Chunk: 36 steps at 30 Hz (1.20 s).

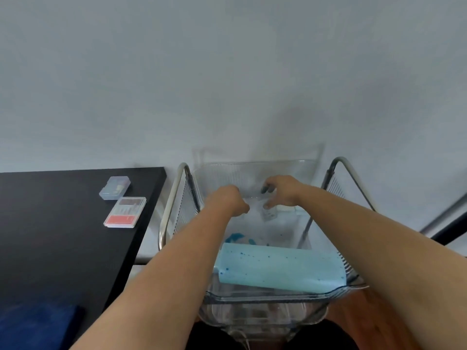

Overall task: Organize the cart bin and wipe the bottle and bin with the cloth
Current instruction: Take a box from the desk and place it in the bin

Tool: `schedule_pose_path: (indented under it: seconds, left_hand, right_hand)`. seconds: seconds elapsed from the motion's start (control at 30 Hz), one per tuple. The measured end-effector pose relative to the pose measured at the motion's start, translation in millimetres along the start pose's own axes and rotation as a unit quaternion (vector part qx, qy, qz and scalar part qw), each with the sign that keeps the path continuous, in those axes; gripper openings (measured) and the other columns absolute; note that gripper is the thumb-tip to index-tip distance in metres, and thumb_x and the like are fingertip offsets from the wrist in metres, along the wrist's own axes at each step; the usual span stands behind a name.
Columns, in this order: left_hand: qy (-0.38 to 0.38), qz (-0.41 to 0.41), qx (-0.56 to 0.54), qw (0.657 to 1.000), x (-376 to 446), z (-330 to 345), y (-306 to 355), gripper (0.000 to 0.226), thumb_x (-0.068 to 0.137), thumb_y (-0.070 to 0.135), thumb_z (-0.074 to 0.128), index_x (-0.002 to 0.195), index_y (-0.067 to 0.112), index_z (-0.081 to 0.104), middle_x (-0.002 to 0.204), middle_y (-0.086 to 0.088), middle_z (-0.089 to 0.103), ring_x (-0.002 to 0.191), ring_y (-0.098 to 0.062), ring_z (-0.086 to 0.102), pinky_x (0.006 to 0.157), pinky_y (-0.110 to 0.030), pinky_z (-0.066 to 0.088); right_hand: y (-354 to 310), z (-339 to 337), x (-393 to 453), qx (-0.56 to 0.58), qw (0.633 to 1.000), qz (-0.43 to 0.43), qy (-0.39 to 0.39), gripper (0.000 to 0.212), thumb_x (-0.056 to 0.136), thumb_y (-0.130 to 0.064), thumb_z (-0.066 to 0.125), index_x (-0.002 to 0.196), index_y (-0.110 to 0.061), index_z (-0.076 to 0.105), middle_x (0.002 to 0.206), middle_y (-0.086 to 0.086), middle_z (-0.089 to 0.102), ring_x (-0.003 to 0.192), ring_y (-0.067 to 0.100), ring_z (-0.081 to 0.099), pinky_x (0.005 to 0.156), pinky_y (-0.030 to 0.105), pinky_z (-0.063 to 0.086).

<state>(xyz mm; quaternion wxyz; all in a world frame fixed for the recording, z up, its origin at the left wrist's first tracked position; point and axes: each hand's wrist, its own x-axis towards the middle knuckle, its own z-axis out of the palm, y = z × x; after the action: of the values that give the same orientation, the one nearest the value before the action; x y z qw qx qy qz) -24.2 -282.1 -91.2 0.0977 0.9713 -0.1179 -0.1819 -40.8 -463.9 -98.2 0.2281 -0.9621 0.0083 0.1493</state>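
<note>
A clear plastic bin [252, 298] sits on a metal cart [171, 203]. Both my arms reach into it. My left hand [227, 202] is curled at the far end of the bin, and whether it holds anything is hidden. My right hand [283, 192] hovers beside it with fingers spread over a small clear item [269, 214] on the bin floor. A light blue roll with dark blue specks [280, 266] lies across the near part of the bin. A blue-patterned object [238, 237] peeks out behind it. No bottle or cloth is plainly identifiable.
A black table [63, 236] stands left of the cart, with a small clear case [115, 187] and a flat box with a red label [125, 211] on it. A dark blue item [38, 324] lies at the table's near edge. A plain wall is behind.
</note>
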Motion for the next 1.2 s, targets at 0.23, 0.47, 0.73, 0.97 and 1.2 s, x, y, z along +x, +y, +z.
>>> schedule_pose_path:
  seconds: [0.23,0.47,0.73,0.97,1.2]
  left_hand:
    - [-0.009,-0.002,-0.064,0.998,8.0,15.4,7.3,0.052,0.083,0.039,0.069,0.126,0.012,0.056,0.101,-0.006,0.058,0.088,-0.026,0.065,0.074,-0.034,0.056]
    - [-0.054,0.016,-0.172,0.983,7.7,16.4,-1.8,0.081,0.071,0.015,0.086,0.14,0.019,0.045,0.117,-0.006,0.056,0.09,-0.025,0.064,0.065,-0.029,0.057]
    - [-0.006,0.03,-0.206,0.978,11.7,25.2,-0.6,0.062,0.069,0.007,0.086,0.124,0.018,0.058,0.118,-0.012,0.06,0.099,-0.03,0.065,0.081,-0.039,0.058]
    - [0.005,0.035,-0.198,0.98,13.3,28.9,-0.4,0.062,0.069,0.008,0.086,0.123,0.019,0.058,0.117,-0.011,0.06,0.099,-0.029,0.064,0.085,-0.039,0.058]
    - [0.015,0.05,-0.19,0.98,14.1,31.9,2.4,0.06,0.071,0.008,0.084,0.124,0.018,0.057,0.118,-0.012,0.06,0.097,-0.027,0.062,0.083,-0.037,0.058]
  right_hand:
    - [-9.3,12.7,-5.9,-0.183,0.98,-0.067,-0.037,0.076,0.067,-0.028,0.085,0.135,-0.025,0.051,0.135,0.0,0.051,0.121,0.024,0.05,0.097,0.037,0.044]
    - [2.3,20.9,-10.8,-0.123,0.991,-0.036,0.042,0.055,0.07,-0.033,0.082,0.121,-0.025,0.064,0.124,-0.001,0.062,0.11,0.021,0.055,0.088,0.033,0.047]
    - [10.4,24.9,-10.9,-0.087,0.993,-0.016,0.083,0.058,0.067,-0.038,0.083,0.121,-0.025,0.066,0.123,-0.003,0.064,0.109,0.019,0.055,0.083,0.031,0.044]
    - [11.2,27.7,-8.6,-0.087,0.991,-0.01,0.097,0.057,0.067,-0.039,0.083,0.12,-0.025,0.066,0.121,-0.004,0.064,0.104,0.018,0.056,0.084,0.032,0.047]
    - [14.1,26.5,-9.5,-0.108,0.989,-0.005,0.099,0.058,0.068,-0.045,0.081,0.121,-0.028,0.065,0.123,-0.005,0.062,0.11,0.018,0.051,0.085,0.034,0.046]
